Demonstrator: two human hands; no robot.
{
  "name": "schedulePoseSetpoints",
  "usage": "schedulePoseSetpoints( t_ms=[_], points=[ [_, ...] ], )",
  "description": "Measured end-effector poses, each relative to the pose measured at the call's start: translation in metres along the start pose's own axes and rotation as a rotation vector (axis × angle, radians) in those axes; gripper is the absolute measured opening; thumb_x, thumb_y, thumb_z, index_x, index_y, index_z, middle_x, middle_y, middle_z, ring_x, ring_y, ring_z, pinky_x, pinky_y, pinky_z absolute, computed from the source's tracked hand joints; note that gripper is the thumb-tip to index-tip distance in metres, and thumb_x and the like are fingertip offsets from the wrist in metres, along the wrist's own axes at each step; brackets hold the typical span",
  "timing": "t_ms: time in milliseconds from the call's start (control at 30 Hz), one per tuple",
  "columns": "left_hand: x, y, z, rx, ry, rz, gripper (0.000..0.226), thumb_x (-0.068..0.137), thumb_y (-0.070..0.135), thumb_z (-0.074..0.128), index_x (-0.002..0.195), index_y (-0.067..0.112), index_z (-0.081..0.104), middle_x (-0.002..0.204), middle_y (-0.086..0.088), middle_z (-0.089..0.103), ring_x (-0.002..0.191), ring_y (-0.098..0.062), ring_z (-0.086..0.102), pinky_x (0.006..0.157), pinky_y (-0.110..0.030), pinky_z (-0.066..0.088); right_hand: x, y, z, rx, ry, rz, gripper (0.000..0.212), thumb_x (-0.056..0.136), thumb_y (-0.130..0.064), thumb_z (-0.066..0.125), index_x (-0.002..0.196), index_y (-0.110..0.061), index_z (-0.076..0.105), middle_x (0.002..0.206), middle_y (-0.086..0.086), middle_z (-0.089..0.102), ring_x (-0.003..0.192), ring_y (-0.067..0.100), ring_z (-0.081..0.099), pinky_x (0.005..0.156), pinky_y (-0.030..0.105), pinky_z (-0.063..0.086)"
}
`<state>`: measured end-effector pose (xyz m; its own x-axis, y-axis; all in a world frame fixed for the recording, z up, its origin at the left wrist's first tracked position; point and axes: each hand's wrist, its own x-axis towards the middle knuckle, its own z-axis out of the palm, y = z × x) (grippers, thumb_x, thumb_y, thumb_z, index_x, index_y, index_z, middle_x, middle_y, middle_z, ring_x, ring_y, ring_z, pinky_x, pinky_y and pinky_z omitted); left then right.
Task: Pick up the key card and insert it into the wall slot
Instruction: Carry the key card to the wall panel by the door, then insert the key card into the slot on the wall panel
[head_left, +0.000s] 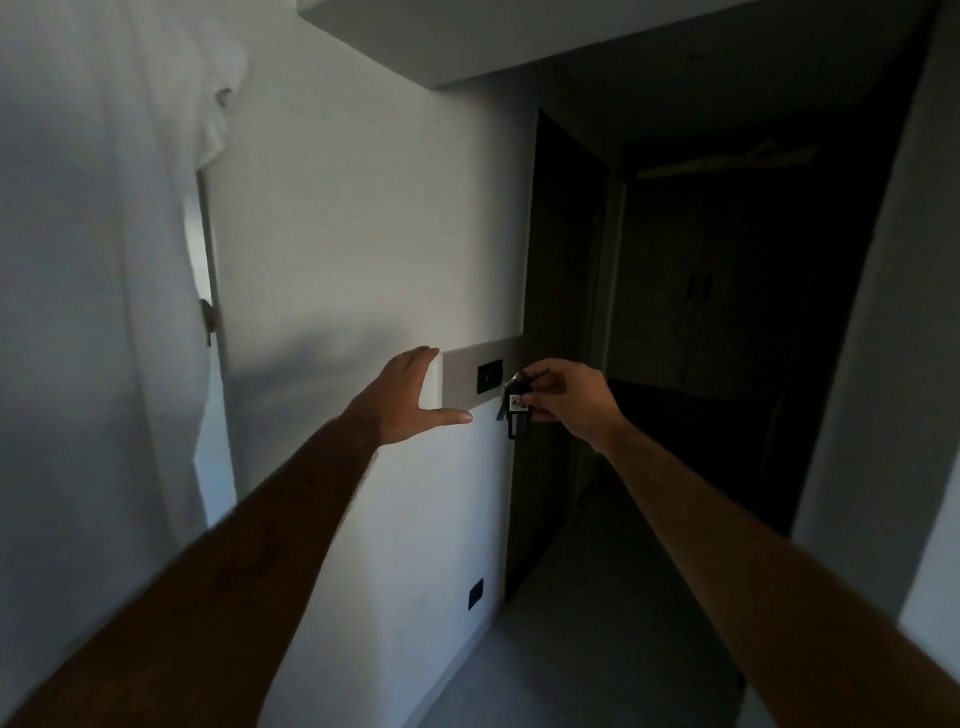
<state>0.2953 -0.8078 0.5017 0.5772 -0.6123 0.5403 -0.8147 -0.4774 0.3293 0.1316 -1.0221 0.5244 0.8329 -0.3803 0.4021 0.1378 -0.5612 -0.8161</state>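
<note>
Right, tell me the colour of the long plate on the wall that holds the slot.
Grey plate, with a black slot; head view, the only one.

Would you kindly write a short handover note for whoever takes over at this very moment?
Left hand: open, empty, spread against the wall beside the grey panel.
Right hand: grip closed on the key card and its key ring, held at the panel's right end.
Wall slot: dark, on the panel, just left of the card.
Done: card picked up.
Left: insert it; not yet in the slot.
</note>
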Motion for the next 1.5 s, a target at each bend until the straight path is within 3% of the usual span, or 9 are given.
schedulePoseSetpoints(
  t_ms=[67, 200, 533, 667, 767, 967, 1267, 1500],
  points=[
    [0.013, 0.004, 0.014, 0.006, 0.001, 0.004, 0.123, 0.061, 0.087, 0.065, 0.156, 0.019, 0.025, 0.165, -0.002, 0.027, 0.151, -0.019, 0.023, 0.122, -0.038, 0.024, 0.012, 0.012, -0.011, -0.005, -0.007, 0.001, 0.039, 0.087, 0.005, 0.068, 0.124, -0.004, 0.062, 0.113, 0.018, 0.07, 0.101, 0.026, 0.072, 0.078, 0.032, 0.063],
    [0.04, 0.0, 0.034, 0.029, -0.014, -0.01, 0.13, 0.055, 0.093, 0.06, 0.156, 0.02, 0.023, 0.164, -0.003, 0.028, 0.15, -0.019, 0.024, 0.12, -0.037, 0.024, 0.037, 0.033, -0.026, -0.028, -0.02, -0.009, 0.037, 0.087, 0.004, 0.068, 0.123, -0.005, 0.063, 0.112, 0.016, 0.071, 0.101, 0.026, 0.072, 0.084, 0.039, 0.063],
    [0.127, -0.02, 0.066, 0.029, -0.027, -0.005, 0.118, 0.065, 0.079, 0.071, 0.156, 0.021, 0.024, 0.164, -0.002, 0.028, 0.15, -0.019, 0.025, 0.118, -0.035, 0.024, 0.121, 0.073, -0.04, -0.034, -0.009, -0.054, 0.033, 0.086, 0.0, 0.071, 0.116, -0.011, 0.067, 0.096, -0.001, 0.071, 0.093, 0.015, 0.072, 0.076, 0.029, 0.064],
    [0.163, -0.028, 0.081, 0.026, -0.049, 0.006, 0.117, 0.066, 0.077, 0.073, 0.157, 0.021, 0.025, 0.164, -0.003, 0.027, 0.15, -0.019, 0.024, 0.12, -0.034, 0.023, 0.152, 0.089, -0.048, -0.003, 0.02, -0.062, 0.032, 0.086, 0.002, 0.069, 0.116, -0.008, 0.066, 0.099, 0.005, 0.072, 0.091, 0.016, 0.073, 0.069, 0.024, 0.064],
    [0.188, -0.032, 0.094, 0.017, -0.047, 0.013, 0.118, 0.064, 0.079, 0.071, 0.156, 0.021, 0.026, 0.164, -0.004, 0.028, 0.15, -0.019, 0.024, 0.12, -0.034, 0.023, 0.174, 0.106, -0.055, 0.021, 0.032, -0.058, 0.031, 0.086, 0.003, 0.069, 0.114, -0.009, 0.067, 0.094, 0.001, 0.071, 0.086, 0.013, 0.072, 0.065, 0.019, 0.062],
    [0.229, -0.036, 0.132, 0.02, -0.038, 0.015, 0.128, 0.056, 0.091, 0.062, 0.156, 0.02, 0.026, 0.164, -0.005, 0.029, 0.15, -0.02, 0.025, 0.122, -0.038, 0.025, 0.227, 0.149, -0.074, 0.03, 0.029, -0.062, 0.03, 0.084, 0.004, 0.071, 0.111, -0.011, 0.069, 0.088, -0.002, 0.071, 0.083, 0.012, 0.073, 0.067, 0.024, 0.064],
    [0.294, -0.039, 0.183, 0.045, 0.006, -0.039, 0.114, 0.069, 0.068, 0.077, 0.157, 0.015, 0.027, 0.165, -0.008, 0.027, 0.151, -0.024, 0.024, 0.123, -0.038, 0.022, 0.311, 0.209, -0.104, 0.053, -0.053, -0.122, 0.031, 0.082, 0.005, 0.073, 0.107, -0.014, 0.071, 0.089, 0.002, 0.074, 0.084, 0.014, 0.074, 0.069, 0.031, 0.065],
    [0.336, -0.052, 0.221, 0.088, 0.014, -0.098, 0.113, 0.071, 0.062, 0.08, 0.157, 0.013, 0.027, 0.165, -0.009, 0.026, 0.153, -0.024, 0.021, 0.124, -0.037, 0.018, 0.37, 0.245, -0.107, 0.053, -0.114, -0.145, 0.031, 0.083, 0.007, 0.071, 0.108, -0.011, 0.07, 0.083, -0.004, 0.072, 0.073, 0.005, 0.073, 0.061, 0.021, 0.061]
  ],
)
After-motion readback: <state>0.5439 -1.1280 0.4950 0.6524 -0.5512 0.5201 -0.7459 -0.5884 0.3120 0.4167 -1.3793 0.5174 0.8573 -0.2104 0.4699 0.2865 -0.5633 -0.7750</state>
